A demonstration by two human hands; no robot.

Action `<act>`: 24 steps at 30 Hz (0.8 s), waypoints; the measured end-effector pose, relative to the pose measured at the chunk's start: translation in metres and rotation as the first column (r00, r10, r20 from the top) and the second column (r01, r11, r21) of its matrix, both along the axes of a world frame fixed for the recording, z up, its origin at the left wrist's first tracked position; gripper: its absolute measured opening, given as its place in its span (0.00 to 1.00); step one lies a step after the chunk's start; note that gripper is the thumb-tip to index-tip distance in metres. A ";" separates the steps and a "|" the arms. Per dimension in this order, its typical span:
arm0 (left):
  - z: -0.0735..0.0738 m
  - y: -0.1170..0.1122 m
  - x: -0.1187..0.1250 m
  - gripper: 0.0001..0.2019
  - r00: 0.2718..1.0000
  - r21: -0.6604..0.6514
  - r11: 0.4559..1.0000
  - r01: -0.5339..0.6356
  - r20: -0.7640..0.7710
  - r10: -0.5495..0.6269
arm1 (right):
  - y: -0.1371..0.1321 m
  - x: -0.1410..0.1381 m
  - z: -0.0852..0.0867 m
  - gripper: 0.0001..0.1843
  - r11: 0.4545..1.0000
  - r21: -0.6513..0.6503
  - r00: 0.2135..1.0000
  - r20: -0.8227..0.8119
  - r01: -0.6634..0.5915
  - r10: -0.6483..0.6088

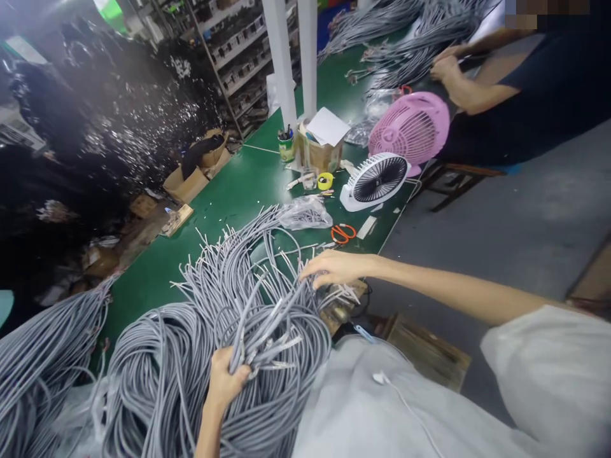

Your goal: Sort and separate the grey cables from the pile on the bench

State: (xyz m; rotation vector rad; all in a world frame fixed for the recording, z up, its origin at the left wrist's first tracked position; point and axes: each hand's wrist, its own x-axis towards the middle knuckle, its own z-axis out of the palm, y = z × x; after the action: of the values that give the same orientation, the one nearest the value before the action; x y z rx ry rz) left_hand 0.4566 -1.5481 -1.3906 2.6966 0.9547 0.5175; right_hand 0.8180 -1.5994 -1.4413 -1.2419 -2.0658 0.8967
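Observation:
A big heap of grey cables [229, 318] with stripped ends lies on the green table [238, 184] in front of me. My left hand [226, 381] is closed round a bunch of these cables near their ends, low in the view. My right hand [334, 267] reaches across to the right side of the heap, fingers curled down onto the cable ends, pinching some of them. My light grey clothing [382, 407] fills the lower right.
Orange scissors [342, 233], a clear plastic bag [305, 213], a white fan [377, 181], a pink fan [410, 130], a cardboard box [319, 149] and a pen cup [285, 145] stand further back. Another person's hands [449, 67] work on more cables. Shelves rise behind.

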 end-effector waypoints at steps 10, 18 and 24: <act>0.012 -0.004 0.022 0.31 0.985 -0.127 0.977 0.169 0.005 -0.170 | 0.023 -0.028 0.025 0.18 0.961 0.250 0.990 0.052 0.116 -0.133; 0.007 -0.016 0.020 0.34 0.977 -0.093 0.974 0.206 -0.039 -0.211 | 0.025 -0.047 0.020 0.13 0.963 0.258 0.918 0.396 -0.082 -0.028; -0.002 -0.022 0.018 0.34 0.946 -0.075 0.960 0.271 -0.163 -0.280 | 0.035 -0.020 -0.004 0.06 0.982 0.168 0.896 0.419 0.082 -0.147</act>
State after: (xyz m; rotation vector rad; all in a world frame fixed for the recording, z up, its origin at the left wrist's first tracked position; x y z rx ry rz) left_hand 0.4746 -1.5697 -1.3922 2.7985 0.6010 0.2029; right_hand 0.7976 -1.5641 -1.4457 -1.5699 -2.3118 0.4283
